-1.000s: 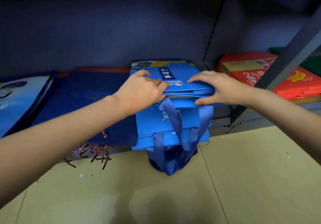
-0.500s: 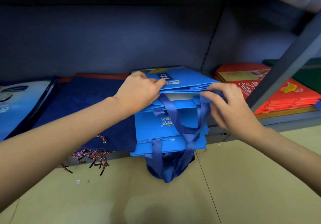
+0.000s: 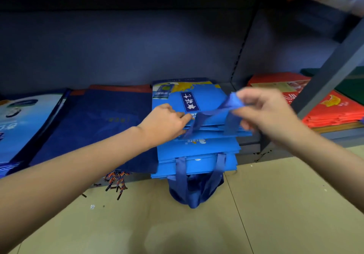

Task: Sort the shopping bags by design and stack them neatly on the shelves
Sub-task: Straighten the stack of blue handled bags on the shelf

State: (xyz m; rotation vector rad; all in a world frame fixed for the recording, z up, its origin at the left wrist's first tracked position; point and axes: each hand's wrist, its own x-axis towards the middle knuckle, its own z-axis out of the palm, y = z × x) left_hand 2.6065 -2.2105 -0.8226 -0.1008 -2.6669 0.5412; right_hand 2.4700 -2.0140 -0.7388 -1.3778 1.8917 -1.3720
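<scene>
Both arms reach in from the near side, forearms bare, stretched toward the bottom shelf (image 3: 250,141). The left hand (image 3: 164,124) sits knuckles-up on the stack of bright blue bags (image 3: 197,147), fingers curled, tips tucked in at the near edge of the top bag (image 3: 204,104). Whether they pinch the fabric or only press on it cannot be told. The wrist is straight and level with the stack.

The right hand (image 3: 264,110) is raised just above the right side of that stack. Thumb and fingers are closed together in a pinch on the dark blue strap handle (image 3: 229,104), which is pulled up and back over the top bag, its two legs running down to the bag's near edge. The hand is blurred, so the single fingers are hard to separate.

The blue stack lies at the shelf's front edge, right of centre, close to the upright post (image 3: 332,70). More strap loops (image 3: 194,186) hang off the front edge toward the floor (image 3: 275,214).

Touching the stack's left side is a navy bag pile (image 3: 94,123) with braided cord handles (image 3: 117,181) dangling over the edge. Beyond the post lies a red bag stack (image 3: 332,108).
</scene>
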